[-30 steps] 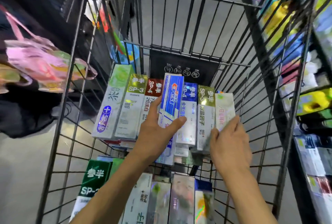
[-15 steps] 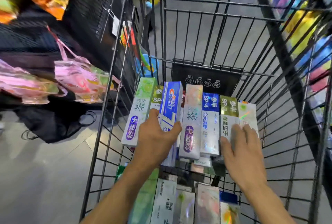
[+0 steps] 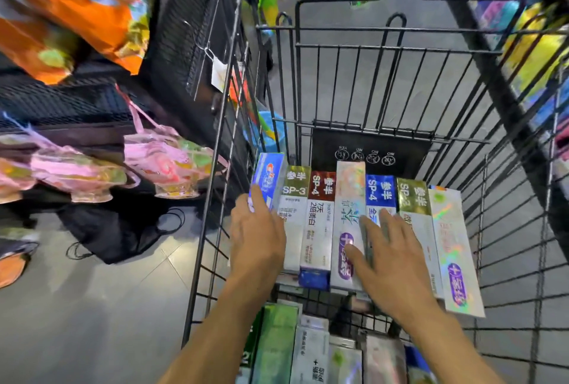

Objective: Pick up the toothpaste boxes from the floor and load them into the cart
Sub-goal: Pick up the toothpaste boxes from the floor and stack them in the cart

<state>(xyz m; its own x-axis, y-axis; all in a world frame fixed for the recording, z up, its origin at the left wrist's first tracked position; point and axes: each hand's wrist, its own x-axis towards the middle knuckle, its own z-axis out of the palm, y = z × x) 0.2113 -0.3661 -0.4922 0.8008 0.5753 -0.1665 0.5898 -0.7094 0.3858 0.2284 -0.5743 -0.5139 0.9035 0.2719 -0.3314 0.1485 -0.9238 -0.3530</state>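
Note:
A black wire cart (image 3: pixel 369 29) holds a row of toothpaste boxes lying side by side. My left hand (image 3: pixel 258 239) pinches a blue Crest box (image 3: pixel 268 175) at the row's left end, against the cart's side wall. Beside it lie a gold SP-3 box (image 3: pixel 296 189), a red SP-4 box (image 3: pixel 321 192), a tall holographic box (image 3: pixel 351 186), a blue SP-4 box (image 3: pixel 380 191), another gold box (image 3: pixel 412 195) and a holographic box (image 3: pixel 452 235). My right hand (image 3: pixel 391 257) rests flat with spread fingers on the middle boxes. More boxes (image 3: pixel 277 340) lie nearer me.
Pink bags (image 3: pixel 166 161) and an orange bag (image 3: pixel 77 1) hang on the left beside the cart. A black bag (image 3: pixel 123 229) lies on the grey floor (image 3: pixel 77 322). Shelves of colourful goods (image 3: pixel 542 44) stand close on the right.
My left hand carried the blue Crest box from the middle of the row to its left end. My right hand slid left across the boxes. The view tilted upward.

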